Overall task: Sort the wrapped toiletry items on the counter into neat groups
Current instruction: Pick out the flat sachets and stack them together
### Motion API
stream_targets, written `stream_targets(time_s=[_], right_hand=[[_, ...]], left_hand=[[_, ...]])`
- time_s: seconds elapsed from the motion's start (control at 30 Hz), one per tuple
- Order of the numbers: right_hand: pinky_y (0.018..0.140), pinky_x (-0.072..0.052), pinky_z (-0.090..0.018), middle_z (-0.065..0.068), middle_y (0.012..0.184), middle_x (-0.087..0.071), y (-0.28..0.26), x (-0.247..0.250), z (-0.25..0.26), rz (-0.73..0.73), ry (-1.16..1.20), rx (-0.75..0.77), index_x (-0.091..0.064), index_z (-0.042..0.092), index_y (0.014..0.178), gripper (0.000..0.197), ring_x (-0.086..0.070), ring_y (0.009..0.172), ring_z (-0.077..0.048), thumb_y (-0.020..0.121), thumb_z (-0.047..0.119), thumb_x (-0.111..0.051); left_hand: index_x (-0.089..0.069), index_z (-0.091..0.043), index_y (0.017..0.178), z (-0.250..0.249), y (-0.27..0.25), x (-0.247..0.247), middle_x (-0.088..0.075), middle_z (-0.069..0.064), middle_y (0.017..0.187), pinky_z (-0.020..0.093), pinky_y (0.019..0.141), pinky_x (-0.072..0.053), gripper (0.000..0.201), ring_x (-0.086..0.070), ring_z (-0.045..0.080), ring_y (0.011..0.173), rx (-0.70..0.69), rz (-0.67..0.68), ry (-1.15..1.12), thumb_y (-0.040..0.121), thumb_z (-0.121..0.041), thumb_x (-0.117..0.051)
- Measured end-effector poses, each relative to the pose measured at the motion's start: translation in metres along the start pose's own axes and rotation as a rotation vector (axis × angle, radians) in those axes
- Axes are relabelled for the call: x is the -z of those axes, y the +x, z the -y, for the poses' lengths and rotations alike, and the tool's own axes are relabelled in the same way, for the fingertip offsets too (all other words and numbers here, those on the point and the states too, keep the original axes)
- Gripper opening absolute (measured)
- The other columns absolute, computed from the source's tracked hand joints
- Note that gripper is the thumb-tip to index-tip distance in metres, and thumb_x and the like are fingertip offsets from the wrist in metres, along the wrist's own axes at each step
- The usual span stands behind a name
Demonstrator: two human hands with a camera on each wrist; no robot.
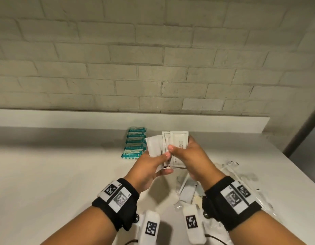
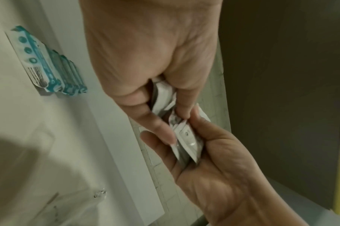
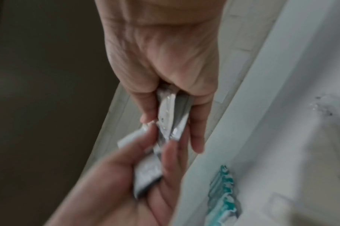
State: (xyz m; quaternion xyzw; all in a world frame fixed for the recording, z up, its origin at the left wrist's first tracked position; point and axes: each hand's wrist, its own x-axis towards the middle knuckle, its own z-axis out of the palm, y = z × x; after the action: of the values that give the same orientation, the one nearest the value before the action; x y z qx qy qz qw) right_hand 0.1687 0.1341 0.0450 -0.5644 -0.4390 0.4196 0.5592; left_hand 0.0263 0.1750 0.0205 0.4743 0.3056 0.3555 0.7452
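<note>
Both hands are raised above the white counter (image 1: 64, 174) and meet over it. My left hand (image 1: 158, 161) pinches a small stack of plain white packets (image 1: 154, 145). My right hand (image 1: 185, 152) grips several white printed sachets (image 1: 179, 140), thumb in front. The two bundles overlap edge to edge. In the left wrist view the left hand (image 2: 161, 97) pinches its packets (image 2: 162, 94) and the right hand (image 2: 213, 156) cups the sachets (image 2: 188, 142). The blurred right wrist view shows the right hand (image 3: 165, 107) on the sachets (image 3: 171, 113).
A neat row of teal wipe packets (image 1: 135, 144) lies at the back of the counter, left of the hands. Loose clear-wrapped items (image 1: 232, 174) are scattered at the right, and several white packets (image 1: 186, 190) lie under the hands. A brick wall (image 1: 153, 68) and ledge stand behind.
</note>
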Motion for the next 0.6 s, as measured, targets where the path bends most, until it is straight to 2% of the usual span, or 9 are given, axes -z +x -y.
stream_targets(time_s=[0.1,0.17,0.2,0.23,0.3,0.4,0.43,0.5,0.6], right_hand=[[0.073,-0.056,-0.029,-0.005,0.107,-0.066,0.003,-0.003,-0.003,-0.132,0.001,0.012,-0.042,0.019,0.118,0.049,-0.067,0.093,-0.018,0.082,0.0,-0.07],[0.078,-0.055,-0.034,-0.002,0.109,-0.064,0.008,0.007,-0.002,-0.224,0.078,0.008,-0.04,0.022,0.126,0.061,-0.064,0.097,-0.02,0.08,-0.004,-0.071],[0.082,-0.055,-0.039,-0.004,0.108,-0.065,0.009,0.011,0.001,-0.241,0.121,0.01,-0.045,0.018,0.125,0.058,-0.064,0.098,-0.025,0.078,-0.006,-0.071],[0.084,-0.054,-0.042,-0.007,0.104,-0.067,0.008,0.015,0.002,-0.221,0.169,0.016,-0.051,0.012,0.12,0.05,-0.064,0.097,-0.029,0.077,-0.007,-0.071],[0.082,-0.054,-0.04,-0.011,0.094,-0.069,0.004,0.015,0.005,-0.108,0.247,-0.001,-0.061,0.008,0.107,0.037,-0.066,0.09,-0.029,0.075,-0.008,-0.071],[0.078,-0.059,-0.04,-0.017,0.095,-0.074,-0.009,0.002,0.007,0.106,0.254,-0.074,-0.066,0.006,0.1,0.035,-0.071,0.087,-0.032,0.068,-0.006,-0.073],[0.077,-0.059,-0.039,-0.017,0.095,-0.074,-0.01,-0.002,0.007,0.117,0.202,-0.071,-0.067,0.005,0.099,0.032,-0.072,0.087,-0.032,0.07,-0.008,-0.073],[0.075,-0.059,-0.036,-0.013,0.093,-0.075,-0.01,-0.004,0.01,0.041,0.117,-0.024,-0.068,0.006,0.097,0.025,-0.072,0.085,-0.029,0.076,-0.006,-0.072],[0.067,-0.052,-0.033,-0.005,0.083,-0.066,-0.005,0.01,0.018,0.02,0.051,0.17,-0.069,0.009,0.087,0.018,-0.064,0.075,-0.02,0.077,-0.006,-0.071]], left_hand=[[-0.061,-0.009,0.123,-0.002,-0.001,0.002,-0.069,0.015,0.117,0.035,0.076,-0.061,0.032,-0.067,0.03,0.106,0.093,0.054,-0.113,0.096,-0.006,-0.045],[-0.06,-0.005,0.123,-0.006,-0.004,0.006,-0.068,0.018,0.118,0.035,0.078,-0.06,0.032,-0.067,0.032,0.106,0.127,0.082,-0.12,0.098,-0.009,-0.041],[-0.06,-0.006,0.122,-0.007,-0.005,0.008,-0.069,0.016,0.116,0.034,0.075,-0.061,0.03,-0.068,0.031,0.105,0.121,0.088,-0.093,0.099,-0.011,-0.042],[-0.061,-0.008,0.122,-0.009,-0.007,0.011,-0.07,0.014,0.115,0.032,0.072,-0.061,0.028,-0.069,0.031,0.103,0.109,0.089,-0.059,0.099,-0.013,-0.045],[-0.062,-0.011,0.12,-0.011,-0.01,0.014,-0.073,0.012,0.109,0.027,0.064,-0.059,0.026,-0.071,0.029,0.097,0.08,0.082,0.03,0.096,-0.017,-0.052],[-0.063,-0.012,0.115,-0.006,-0.011,0.016,-0.075,0.011,0.101,0.022,0.053,-0.054,0.024,-0.074,0.026,0.084,0.064,0.093,0.168,0.091,-0.015,-0.061],[-0.063,-0.012,0.117,-0.005,-0.011,0.016,-0.075,0.011,0.102,0.022,0.052,-0.053,0.026,-0.073,0.025,0.082,0.064,0.108,0.195,0.09,-0.015,-0.062],[-0.061,-0.012,0.119,-0.003,-0.011,0.015,-0.074,0.012,0.103,0.022,0.054,-0.053,0.032,-0.073,0.025,0.083,0.076,0.116,0.213,0.09,-0.026,-0.061],[-0.064,-0.012,0.114,-0.009,-0.009,0.016,-0.074,0.016,0.098,0.022,0.051,-0.054,0.044,-0.073,0.022,0.076,0.121,0.046,0.097,0.096,-0.046,-0.043]])
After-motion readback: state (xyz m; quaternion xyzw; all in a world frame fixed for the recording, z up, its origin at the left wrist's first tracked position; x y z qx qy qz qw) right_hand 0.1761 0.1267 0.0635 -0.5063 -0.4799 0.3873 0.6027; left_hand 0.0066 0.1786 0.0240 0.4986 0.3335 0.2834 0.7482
